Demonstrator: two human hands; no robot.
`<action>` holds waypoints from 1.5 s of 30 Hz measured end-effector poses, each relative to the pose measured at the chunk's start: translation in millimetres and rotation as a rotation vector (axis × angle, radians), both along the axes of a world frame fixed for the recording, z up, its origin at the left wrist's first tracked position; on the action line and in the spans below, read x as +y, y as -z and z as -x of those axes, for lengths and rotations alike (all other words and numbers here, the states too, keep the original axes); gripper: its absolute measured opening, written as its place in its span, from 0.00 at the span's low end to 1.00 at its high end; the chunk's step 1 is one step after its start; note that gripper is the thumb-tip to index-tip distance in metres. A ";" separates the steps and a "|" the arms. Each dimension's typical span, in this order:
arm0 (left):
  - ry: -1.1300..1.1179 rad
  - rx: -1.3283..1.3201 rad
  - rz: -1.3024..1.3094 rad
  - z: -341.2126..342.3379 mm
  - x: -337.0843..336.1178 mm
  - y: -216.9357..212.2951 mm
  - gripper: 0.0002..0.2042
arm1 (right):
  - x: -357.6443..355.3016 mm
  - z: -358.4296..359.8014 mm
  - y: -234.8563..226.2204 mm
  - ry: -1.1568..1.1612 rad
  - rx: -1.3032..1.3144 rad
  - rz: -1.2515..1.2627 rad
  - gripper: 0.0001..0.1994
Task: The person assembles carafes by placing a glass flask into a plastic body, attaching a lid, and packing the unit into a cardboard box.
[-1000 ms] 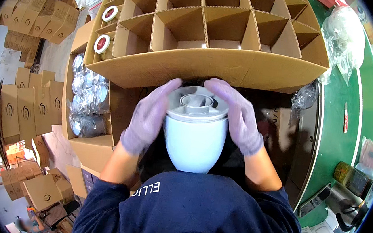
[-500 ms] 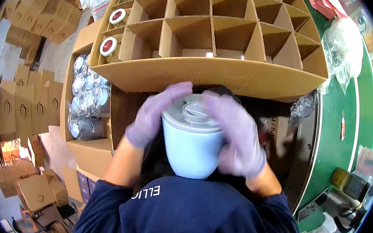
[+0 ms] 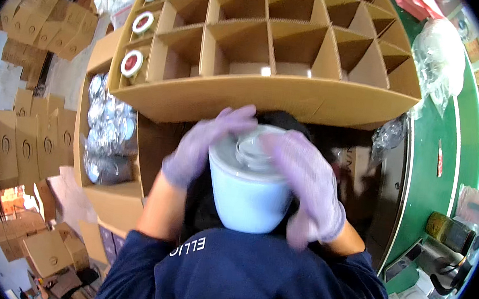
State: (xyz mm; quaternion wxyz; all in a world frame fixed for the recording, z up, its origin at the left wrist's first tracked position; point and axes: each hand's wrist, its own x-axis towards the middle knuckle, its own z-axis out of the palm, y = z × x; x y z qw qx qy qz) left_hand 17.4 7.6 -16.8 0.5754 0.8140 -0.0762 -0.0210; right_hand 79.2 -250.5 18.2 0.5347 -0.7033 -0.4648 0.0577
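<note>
A light-blue canister [image 3: 248, 205] with a grey lid [image 3: 238, 160] stands in front of my body, its lid tilted slightly toward me. My left hand [image 3: 206, 140], in a pale purple glove, curves around the left side of the lid, fingers reaching over its far rim. My right hand [image 3: 308, 179], gloved the same way and somewhat blurred, lies with stretched fingers on the lid's right part. Its thumb hangs lower, apart from the canister. The canister's underside is hidden.
Ahead is a divided carton [image 3: 267, 97]; lidded jars [image 3: 132, 63] fill its left cells. An open box [image 3: 109, 197] at left holds plastic-wrapped items [image 3: 108, 131]. The green table [image 3: 439, 197] at right bears a red cutter [image 3: 439, 160], a phone [image 3: 403, 262] and a metal kettle [image 3: 439, 264].
My right hand has shifted slightly right and its thumb has dropped away from the canister's side. The canister has moved a little downward and to the right. My left hand stays at the lid.
</note>
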 end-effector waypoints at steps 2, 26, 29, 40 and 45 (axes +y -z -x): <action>-0.034 -0.115 -0.434 -1.0 20.8 39.6 0.20 | 0.0 2.5 -15.7 -0.077 -0.098 -0.024 0.47; -0.237 -0.087 0.057 -3.1 -5.6 -13.6 0.19 | 5.2 -20.1 -7.9 0.111 0.009 -0.053 0.30; 0.114 -0.157 -0.178 4.4 -10.6 -17.5 0.25 | 0.3 -14.2 31.6 0.004 0.104 0.116 0.28; 0.141 -0.002 0.031 -2.3 -11.7 -13.0 0.26 | -4.7 -22.0 38.8 -0.150 0.459 0.016 0.23; -0.039 0.276 0.662 -0.9 -22.7 12.8 0.38 | -20.4 -14.6 -16.4 -0.379 0.036 0.102 0.21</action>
